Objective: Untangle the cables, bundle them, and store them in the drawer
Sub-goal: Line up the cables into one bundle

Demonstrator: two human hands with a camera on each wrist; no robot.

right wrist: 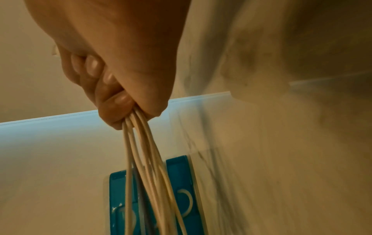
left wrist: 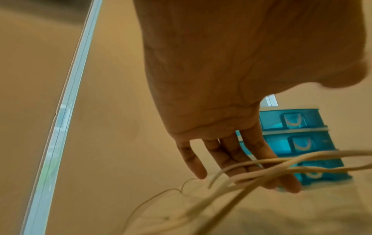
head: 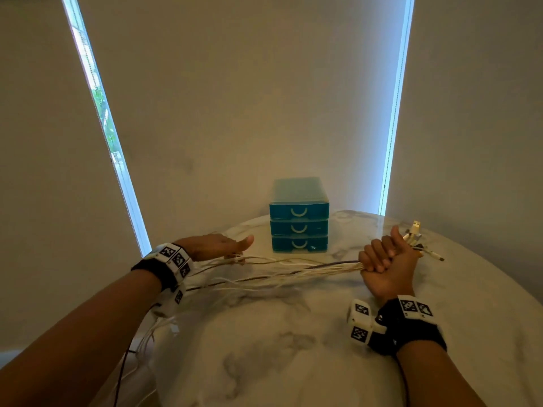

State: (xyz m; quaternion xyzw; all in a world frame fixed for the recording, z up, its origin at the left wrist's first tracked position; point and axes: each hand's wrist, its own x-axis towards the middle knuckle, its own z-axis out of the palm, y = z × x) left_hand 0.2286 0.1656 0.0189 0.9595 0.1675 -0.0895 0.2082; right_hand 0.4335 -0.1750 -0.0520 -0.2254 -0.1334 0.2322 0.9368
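Marble-pattern surface (head: 293,333) carries everything. At its far edge stands a teal drawer unit (head: 299,215), three drawers stacked, all pushed in, each with a pale curved handle (contents can't be told, the fronts hide them).

Cables (head: 279,271), mostly white with one darker strand, run across the surface in front of the drawer unit, from one hand to the other. Near the left wrist they fan out loosely, and some hang over the near-left edge of the surface. Toward the right they gather into one tight bundle.

Right hand (head: 385,259) is fisted round that bundle, fingers (right wrist: 112,89) curled tight against the palm, thumb up. Cable ends stick out past the fist, one with a white USB plug (head: 415,227).

Left hand (head: 214,245) is palm-down over the loose end, fingers (left wrist: 237,160) straight and slightly spread, thumb out toward the drawer unit. Strands cross under the fingertips; the hand grips nothing, and whether it touches them is unclear (left wrist view is blurred).

Both wrists wear black bands (head: 411,327) with white marker blocks.
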